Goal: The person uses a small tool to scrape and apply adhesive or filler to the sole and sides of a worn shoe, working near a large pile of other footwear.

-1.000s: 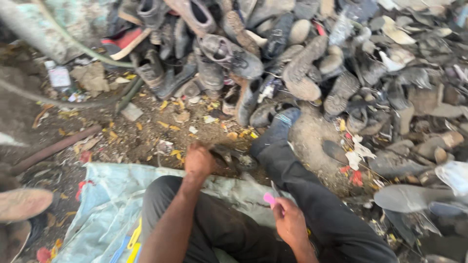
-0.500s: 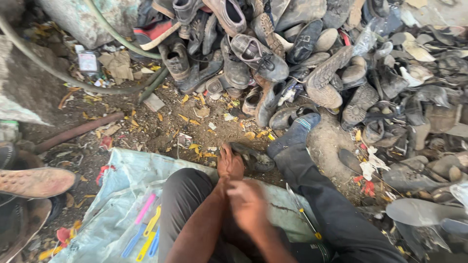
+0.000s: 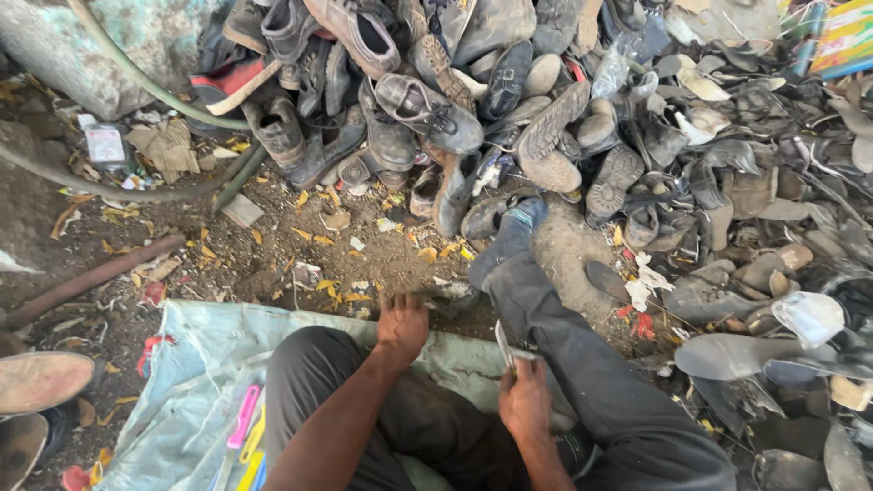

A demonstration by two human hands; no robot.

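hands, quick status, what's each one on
Left hand down on a dark scrap. Right hand gripping a thin blade-like piece. Shoe pile ahead.

one head-worn camera looks steeply down from close above the seated person's lap toward the littered ground ahead.

Flat, even daylight falls from above across the heap of worn shoes [image 3: 509, 118] and the dirt ground [image 3: 300, 255], with no hard-edged shadows and only soft dark pockets between the soles. Pale soles at right [image 3: 809, 314] catch a mild sheen; a clear plastic wrapper [image 3: 611, 73] glints faintly. The lower frame is dimmer, where dark trousers [image 3: 582, 364] swallow detail. The left hand [image 3: 402, 325] and right hand [image 3: 525, 405] are slightly soft, the centre of the pile crisp. The wide lens bends the edges: the hose [image 3: 136, 86] curves, and corner objects stretch and smear, notably the brown shoe at lower left [image 3: 41, 377].
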